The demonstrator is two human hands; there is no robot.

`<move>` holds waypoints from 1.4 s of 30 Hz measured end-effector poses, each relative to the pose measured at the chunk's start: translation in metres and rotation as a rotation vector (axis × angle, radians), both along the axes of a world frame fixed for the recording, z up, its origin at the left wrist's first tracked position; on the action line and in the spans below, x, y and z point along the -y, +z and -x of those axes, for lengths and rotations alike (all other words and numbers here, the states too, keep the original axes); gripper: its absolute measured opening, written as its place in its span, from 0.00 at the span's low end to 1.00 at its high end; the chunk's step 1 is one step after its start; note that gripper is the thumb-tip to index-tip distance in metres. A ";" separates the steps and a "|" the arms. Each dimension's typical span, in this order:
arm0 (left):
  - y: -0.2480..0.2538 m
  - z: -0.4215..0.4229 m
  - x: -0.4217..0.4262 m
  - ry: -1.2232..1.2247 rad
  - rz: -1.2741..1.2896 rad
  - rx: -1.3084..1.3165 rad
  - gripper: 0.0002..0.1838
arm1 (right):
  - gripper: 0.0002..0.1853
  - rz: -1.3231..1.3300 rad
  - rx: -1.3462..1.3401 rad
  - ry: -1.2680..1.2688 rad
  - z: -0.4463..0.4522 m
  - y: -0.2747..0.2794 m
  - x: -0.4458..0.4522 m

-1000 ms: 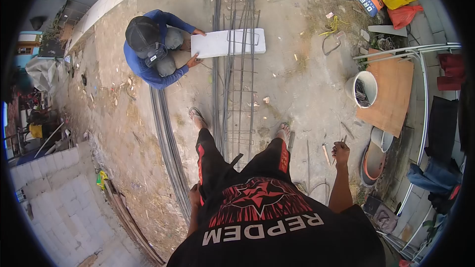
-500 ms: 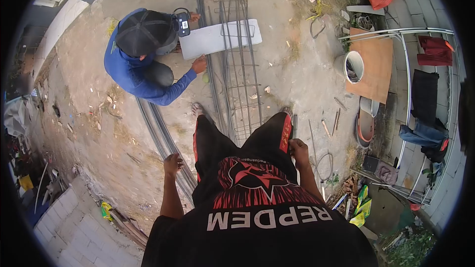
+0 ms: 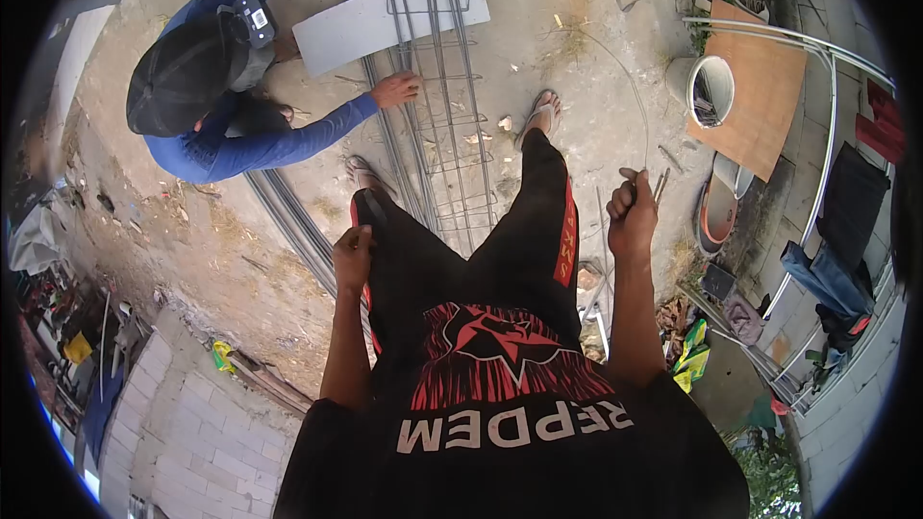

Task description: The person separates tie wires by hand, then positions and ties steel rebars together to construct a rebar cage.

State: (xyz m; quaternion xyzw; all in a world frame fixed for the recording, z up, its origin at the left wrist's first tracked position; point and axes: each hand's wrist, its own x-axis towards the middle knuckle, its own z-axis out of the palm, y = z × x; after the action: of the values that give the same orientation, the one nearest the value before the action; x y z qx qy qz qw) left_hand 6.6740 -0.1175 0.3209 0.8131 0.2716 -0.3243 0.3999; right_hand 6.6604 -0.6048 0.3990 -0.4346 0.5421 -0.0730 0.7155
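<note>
We are standing astride a long grey steel reinforcement cage (image 3: 445,86) of thin bars and squarish ties, which is running from the top edge of the frame down to the centre, between our sandalled feet (image 3: 544,115). Our left hand (image 3: 351,255), left of centre, is hanging beside the thigh of our black trousers (image 3: 423,250), its fingers curling in narrowly; we are not managing to tell whether it is holding anything. Our right hand (image 3: 632,204), right of centre, is hovering over the ground with its fingers bending inward. A thin, dark, curving wire (image 3: 627,75) is arching from the upper right down to its fingertips, though we are not managing to tell whether they are gripping it. Under the cage, at the upper centre, a flat, whitish, rectangular slab (image 3: 332,38) is lying crosswise. At the upper left, a crouching person in a blue long-sleeved top and black cap (image 3: 183,77) is leaning towards the cage, the nearer hand (image 3: 394,89) appearing to touch its bars. Left of centre, a bundle of straight grey rods (image 3: 288,221) is lying on the ground. At the upper right, a white bucket (image 3: 679,86) is holding dark metal pieces beside a brown wooden board (image 3: 769,86)
</note>
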 end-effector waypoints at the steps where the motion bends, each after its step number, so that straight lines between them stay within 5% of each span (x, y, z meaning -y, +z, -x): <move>1: 0.004 -0.005 0.027 -0.095 -0.064 0.054 0.19 | 0.20 0.032 0.009 -0.059 -0.023 -0.012 0.026; 6: -0.031 -0.037 0.095 0.021 0.099 -0.127 0.18 | 0.21 -0.194 -0.019 0.024 -0.099 -0.144 0.066; 10: -0.141 -0.062 0.108 -0.043 0.299 -0.315 0.19 | 0.23 -0.363 -0.107 0.114 -0.132 -0.265 -0.015; 16: -0.344 -0.092 0.041 -0.069 0.076 -0.177 0.21 | 0.18 -0.310 -0.373 0.393 -0.119 -0.420 -0.137; 19: -0.387 -0.108 0.032 0.088 -0.010 -0.180 0.23 | 0.14 -0.244 -0.470 0.494 -0.102 -0.471 -0.168; 20: -0.385 -0.118 0.033 0.107 0.039 -0.329 0.32 | 0.14 -0.157 -0.456 0.514 -0.099 -0.486 -0.176; 23: -0.385 -0.113 0.043 0.121 0.076 -0.122 0.31 | 0.14 0.031 -0.372 0.613 -0.101 -0.504 -0.189; 31: -0.436 -0.139 0.051 0.196 0.061 -0.168 0.30 | 0.16 0.144 -0.496 0.629 -0.095 -0.528 -0.176; 42: -0.436 -0.142 0.064 0.196 0.182 -0.143 0.34 | 0.18 0.033 -0.463 0.623 -0.094 -0.530 -0.179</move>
State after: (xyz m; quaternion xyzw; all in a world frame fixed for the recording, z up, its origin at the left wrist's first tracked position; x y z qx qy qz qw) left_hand 6.8164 -0.1819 -0.1148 0.7180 0.3469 -0.3639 0.4814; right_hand 6.7546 -0.4258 -0.1305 -0.5948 0.5301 0.2389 0.5551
